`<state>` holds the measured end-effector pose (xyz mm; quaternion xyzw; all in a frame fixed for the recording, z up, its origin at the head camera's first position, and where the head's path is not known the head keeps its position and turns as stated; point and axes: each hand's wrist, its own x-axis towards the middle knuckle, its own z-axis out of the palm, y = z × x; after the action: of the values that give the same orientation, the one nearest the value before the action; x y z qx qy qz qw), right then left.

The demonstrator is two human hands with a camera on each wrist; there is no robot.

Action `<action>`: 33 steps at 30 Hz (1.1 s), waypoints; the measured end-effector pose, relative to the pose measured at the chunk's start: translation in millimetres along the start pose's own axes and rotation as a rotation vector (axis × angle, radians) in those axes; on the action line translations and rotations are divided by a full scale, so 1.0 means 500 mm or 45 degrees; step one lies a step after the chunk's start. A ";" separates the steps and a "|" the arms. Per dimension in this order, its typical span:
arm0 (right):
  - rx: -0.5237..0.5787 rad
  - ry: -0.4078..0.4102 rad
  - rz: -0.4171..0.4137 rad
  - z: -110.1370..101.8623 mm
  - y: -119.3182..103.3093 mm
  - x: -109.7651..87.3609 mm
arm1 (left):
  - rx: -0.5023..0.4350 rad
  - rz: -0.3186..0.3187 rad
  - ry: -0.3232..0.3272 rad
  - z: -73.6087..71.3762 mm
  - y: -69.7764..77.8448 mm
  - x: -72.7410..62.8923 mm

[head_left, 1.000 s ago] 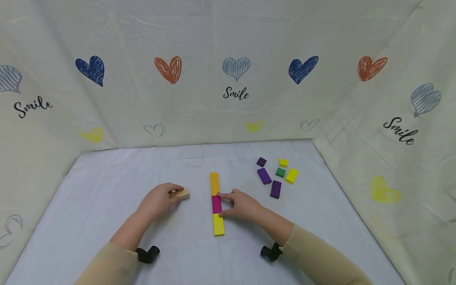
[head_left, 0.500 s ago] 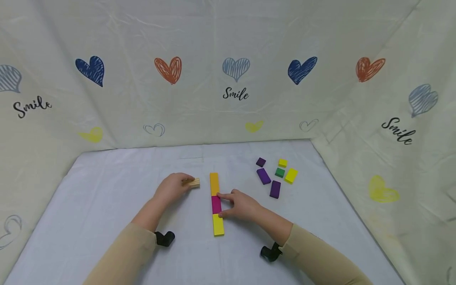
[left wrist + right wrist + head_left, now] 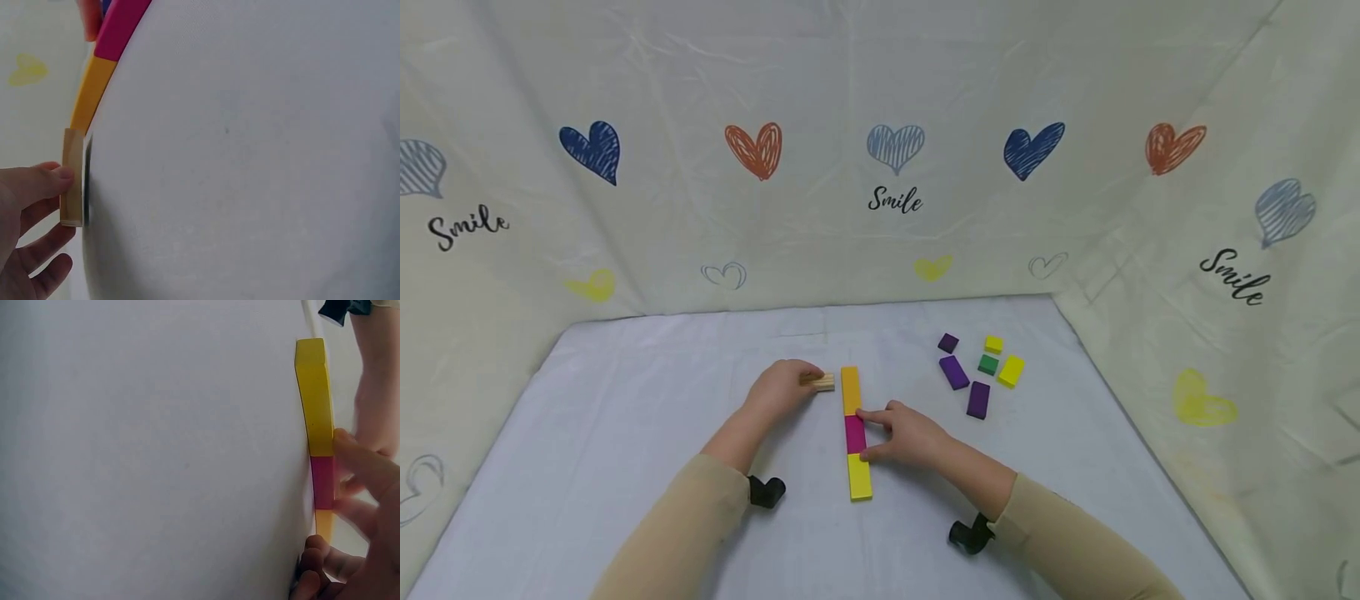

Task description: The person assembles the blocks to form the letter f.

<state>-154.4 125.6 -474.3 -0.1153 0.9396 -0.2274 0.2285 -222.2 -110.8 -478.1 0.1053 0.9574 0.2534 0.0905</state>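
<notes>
In the head view, a row of blocks lies end to end on the white cloth: an orange block (image 3: 851, 390) farthest, a magenta block (image 3: 855, 435) in the middle, a yellow block (image 3: 860, 478) nearest. My left hand (image 3: 781, 391) pinches a bare wooden block (image 3: 73, 178) between thumb and fingers, just left of the orange block's far part. A narrow gap parts the two in the head view. My right hand (image 3: 910, 434) touches the row's right side with index finger and thumb, by the magenta block's two ends. Its other fingers look bent in the right wrist view.
Right of the row lie loose blocks: a small dark purple one (image 3: 948, 342), two longer purple ones (image 3: 954, 372), a green one (image 3: 988, 364), a small yellow one (image 3: 993, 344) and a longer yellow one (image 3: 1011, 372). A heart-printed curtain (image 3: 820, 225) stands behind the table.
My left hand has carried the wooden block right and slightly away from me, close to the orange block, turning it level. The right hand and the row have stayed put.
</notes>
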 end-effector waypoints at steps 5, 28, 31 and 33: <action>0.009 -0.003 0.008 0.002 0.000 0.000 | 0.004 0.007 0.017 0.006 -0.002 0.008; -0.032 0.001 -0.017 0.004 0.004 0.000 | -0.056 0.044 -0.004 0.009 0.001 0.012; -0.035 -0.001 -0.022 0.004 0.004 -0.001 | -0.095 0.039 -0.014 0.012 -0.003 0.016; -0.040 -0.001 -0.027 0.004 0.004 -0.002 | -0.130 0.030 -0.018 0.016 -0.008 0.019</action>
<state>-153.0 127.0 -476.4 -0.1289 0.9416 -0.2151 0.2247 -230.4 -107.9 -487.9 0.1137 0.9411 0.3023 0.0997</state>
